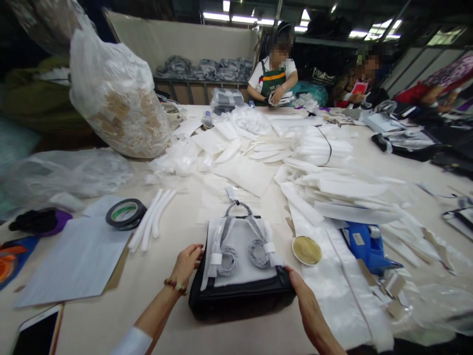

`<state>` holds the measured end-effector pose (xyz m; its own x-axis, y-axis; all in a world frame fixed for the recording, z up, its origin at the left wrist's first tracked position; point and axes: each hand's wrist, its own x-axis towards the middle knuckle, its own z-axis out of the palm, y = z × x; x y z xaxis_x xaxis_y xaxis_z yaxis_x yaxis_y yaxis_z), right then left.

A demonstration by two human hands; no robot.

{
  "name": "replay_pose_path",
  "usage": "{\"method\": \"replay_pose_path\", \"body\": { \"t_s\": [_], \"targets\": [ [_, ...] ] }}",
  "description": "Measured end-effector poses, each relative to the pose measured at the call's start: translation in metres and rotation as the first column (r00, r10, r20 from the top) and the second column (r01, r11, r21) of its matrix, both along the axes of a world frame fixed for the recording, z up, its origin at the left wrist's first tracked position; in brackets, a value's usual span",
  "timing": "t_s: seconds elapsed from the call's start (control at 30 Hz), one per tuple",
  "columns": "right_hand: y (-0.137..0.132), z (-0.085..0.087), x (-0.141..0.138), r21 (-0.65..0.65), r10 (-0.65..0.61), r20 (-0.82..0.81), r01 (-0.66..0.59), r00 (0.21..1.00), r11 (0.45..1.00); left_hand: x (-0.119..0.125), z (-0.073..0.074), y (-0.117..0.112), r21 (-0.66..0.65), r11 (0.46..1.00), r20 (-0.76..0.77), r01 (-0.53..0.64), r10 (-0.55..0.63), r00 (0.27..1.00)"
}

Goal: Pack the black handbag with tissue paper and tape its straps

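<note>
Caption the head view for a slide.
Left hand and right hand at opposite sides of a black bag on a cluttered table, with black tape and a blue tool nearby.

On the tabletop (98, 320) a black bag (242, 292) with two grey coils (259, 254) rests between the left hand (187, 266), touching its left side, and the right hand (305, 293), at its near right corner; black tape (139, 216) lies left, a blue tool (364, 246) right
</note>
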<state>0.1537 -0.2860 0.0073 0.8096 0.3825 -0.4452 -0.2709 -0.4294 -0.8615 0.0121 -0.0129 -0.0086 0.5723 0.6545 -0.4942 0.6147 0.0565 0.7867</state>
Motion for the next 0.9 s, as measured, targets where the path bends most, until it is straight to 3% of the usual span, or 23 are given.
{"method": "replay_pose_path", "body": {
  "t_s": [0.1, 0.2, 0.33, 0.43, 0.6, 0.77, 0.9],
  "targets": [
    [0.001, 0.002, 0.006, 0.019, -0.017, 0.045, 0.016, 0.999, 1.0, 0.014, -0.006, 0.006, 0.044, 0.998, -0.061, 0.046, -0.043, 0.997],
    [0.002, 0.008, 0.009, 0.021, -0.041, 0.078, 0.039, 0.996, 0.999, 0.012, -0.01, 0.004, 0.106, 0.99, -0.112, 0.088, -0.077, 0.991],
    [0.01, 0.02, 0.007, 0.14, 0.046, -0.066, -0.037, 0.997, 0.989, 0.005, -0.009, 0.001, 0.156, 0.977, -0.167, 0.147, -0.12, 0.979],
    [0.015, 0.022, 0.005, 0.191, 0.053, -0.163, -0.021, 0.985, 0.981, 0.006, -0.005, 0.001, 0.181, 0.97, -0.215, 0.164, -0.124, 0.969],
    [0.015, 0.013, 0.002, 0.151, 0.073, -0.146, -0.051, 0.987, 0.987, 0.005, -0.002, -0.002, 0.207, 0.961, -0.227, 0.186, -0.138, 0.964],
    [0.01, 0.011, 0.01, 0.087, 0.192, -0.111, -0.183, 0.975, 0.979, -0.006, -0.015, 0.005, 0.245, 0.951, -0.129, 0.189, -0.161, 0.978],
    [0.0, 0.007, 0.019, 0.089, 0.214, -0.18, -0.201, 0.96, 0.976, -0.004, -0.019, 0.01, 0.2, 0.967, -0.237, 0.155, -0.106, 0.966]
  ]
}}
